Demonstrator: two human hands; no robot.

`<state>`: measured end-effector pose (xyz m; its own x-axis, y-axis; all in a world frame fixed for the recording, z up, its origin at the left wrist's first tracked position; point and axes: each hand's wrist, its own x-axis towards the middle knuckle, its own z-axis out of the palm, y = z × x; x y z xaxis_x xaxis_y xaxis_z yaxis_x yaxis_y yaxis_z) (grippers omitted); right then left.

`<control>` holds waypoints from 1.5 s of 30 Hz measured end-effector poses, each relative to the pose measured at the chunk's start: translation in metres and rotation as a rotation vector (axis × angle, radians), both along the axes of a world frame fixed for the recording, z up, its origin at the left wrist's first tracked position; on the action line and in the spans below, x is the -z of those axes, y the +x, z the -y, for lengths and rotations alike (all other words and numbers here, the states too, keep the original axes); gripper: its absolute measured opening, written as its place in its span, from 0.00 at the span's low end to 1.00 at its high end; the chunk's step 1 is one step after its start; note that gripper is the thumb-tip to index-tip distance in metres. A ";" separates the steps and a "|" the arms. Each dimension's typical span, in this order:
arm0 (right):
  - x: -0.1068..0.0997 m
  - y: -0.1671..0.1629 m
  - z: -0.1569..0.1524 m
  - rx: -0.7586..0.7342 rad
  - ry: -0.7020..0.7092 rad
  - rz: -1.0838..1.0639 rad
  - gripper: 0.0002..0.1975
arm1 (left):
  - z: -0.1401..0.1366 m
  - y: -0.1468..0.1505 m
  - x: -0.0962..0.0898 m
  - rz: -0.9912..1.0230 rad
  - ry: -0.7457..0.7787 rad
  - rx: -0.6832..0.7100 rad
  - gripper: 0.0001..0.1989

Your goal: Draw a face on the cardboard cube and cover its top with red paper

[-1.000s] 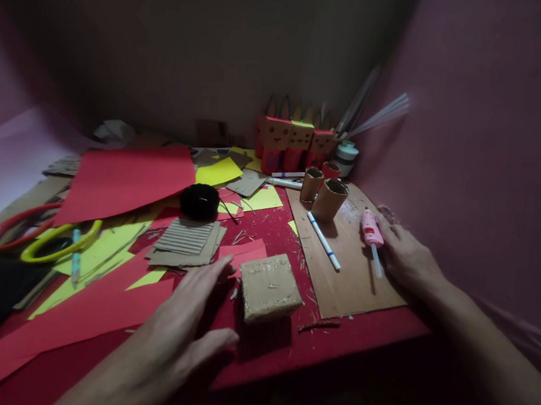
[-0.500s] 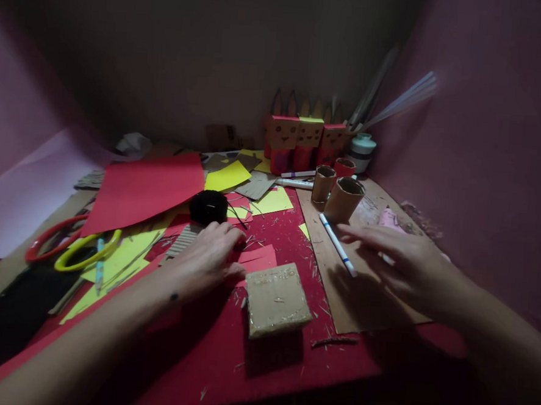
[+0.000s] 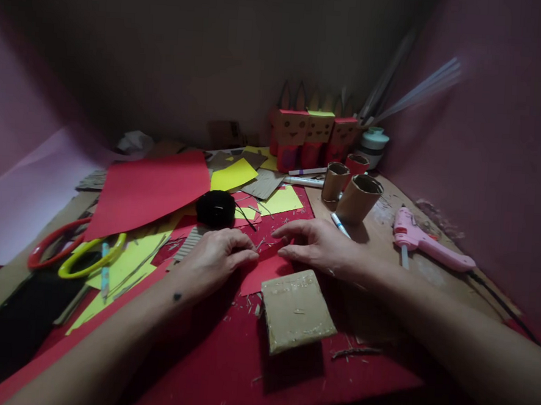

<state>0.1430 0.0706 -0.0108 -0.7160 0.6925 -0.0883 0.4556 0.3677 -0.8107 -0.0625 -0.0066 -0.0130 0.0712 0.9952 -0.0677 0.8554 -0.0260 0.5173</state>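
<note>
A small red paper piece [image 3: 266, 274] lies between my hands on the dark red tabletop. At its left edge, my left hand [image 3: 219, 257] is closed, thumb and bent fingers pinching it. My right hand [image 3: 320, 245] reaches over its far right side, thumb and forefinger apart, the thumb close to the paper. In front of the paper sits a square cardboard block [image 3: 298, 311] with shiny glue along its edges. A ball of black yarn [image 3: 216, 208] rests just beyond my left hand. Behind my right hand, a marker [image 3: 340, 225] is partly hidden.
Cardboard tubes [image 3: 360, 199] stand at the back right, near a pink glue gun [image 3: 428, 243] with a cord. Decorated red tube figures [image 3: 293, 136] line the back. Scissors [image 3: 93, 256], a large red sheet [image 3: 152, 192] and yellow paper [image 3: 233, 174] lie at left.
My right hand has moved left from beside the marker to the small red paper, uncovering the glue gun. My left hand stays by the paper. The view has shifted slightly.
</note>
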 end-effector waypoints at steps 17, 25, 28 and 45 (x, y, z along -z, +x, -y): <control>0.013 -0.003 -0.005 0.188 0.103 -0.187 0.08 | 0.006 0.012 -0.001 0.006 0.103 -0.067 0.18; -0.009 0.011 0.003 0.282 -0.124 -0.472 0.04 | 0.018 0.016 -0.011 0.495 0.170 -0.279 0.17; -0.019 0.019 0.012 0.271 -0.258 -0.503 0.05 | 0.025 0.022 -0.021 0.643 0.042 -0.285 0.17; -0.018 0.038 0.045 0.326 -0.442 -0.486 0.02 | 0.048 0.021 -0.033 0.439 -0.156 -0.085 0.22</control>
<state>0.1809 0.0259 0.0067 -0.5094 0.8501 -0.1333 0.0371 -0.1331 -0.9904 -0.0415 -0.0550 0.0196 0.0455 0.9791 -0.1983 0.5510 0.1410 0.8225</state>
